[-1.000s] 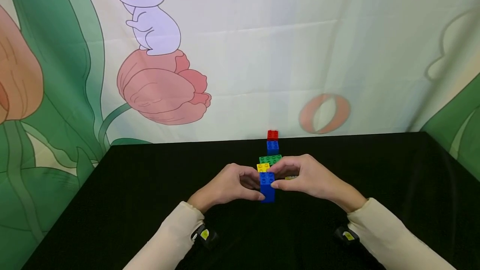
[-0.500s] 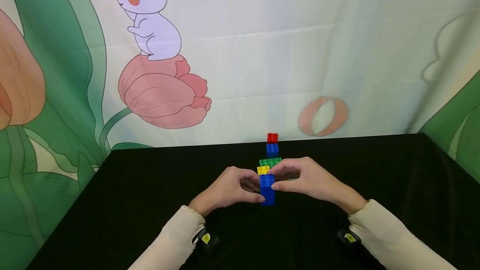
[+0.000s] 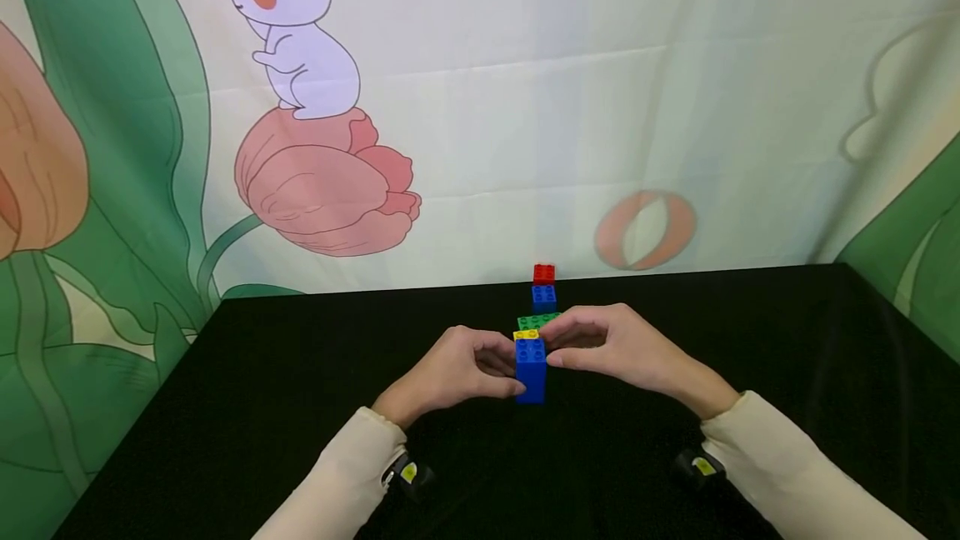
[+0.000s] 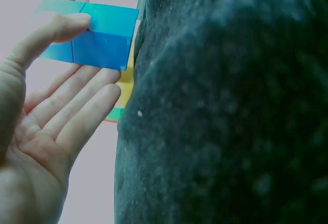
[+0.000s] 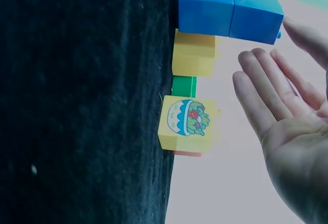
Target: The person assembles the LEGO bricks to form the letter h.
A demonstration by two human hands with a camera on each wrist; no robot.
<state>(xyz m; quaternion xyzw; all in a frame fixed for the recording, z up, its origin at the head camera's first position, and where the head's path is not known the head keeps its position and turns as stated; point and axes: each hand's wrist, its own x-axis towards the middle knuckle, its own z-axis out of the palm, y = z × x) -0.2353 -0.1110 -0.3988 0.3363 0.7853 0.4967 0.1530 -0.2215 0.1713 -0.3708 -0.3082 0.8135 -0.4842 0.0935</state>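
Black cloth [image 3: 225, 423] bears an upright stack of two blue toy bricks [image 3: 531, 373]; the left hand [image 3: 459, 369] pinches its lower brick [image 4: 105, 52], presumably to steady it, while the right hand [image 3: 621, 344], thumb and fingers apart, hovers beside the top.

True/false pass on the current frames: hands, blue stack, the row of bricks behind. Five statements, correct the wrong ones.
1. The blue stack shows two blue bricks joined at a seam. True.

2. The right hand grips a red brick. False: it holds nothing, its fingers open beside the blue stack.

3. The left hand has its thumb on the blue stack. True.

4. In the head view, a separate blue brick appears between the red brick and the green brick. True.

5. All bricks in the right wrist view are plain. False: the patterned yellow brick bears a printed picture.
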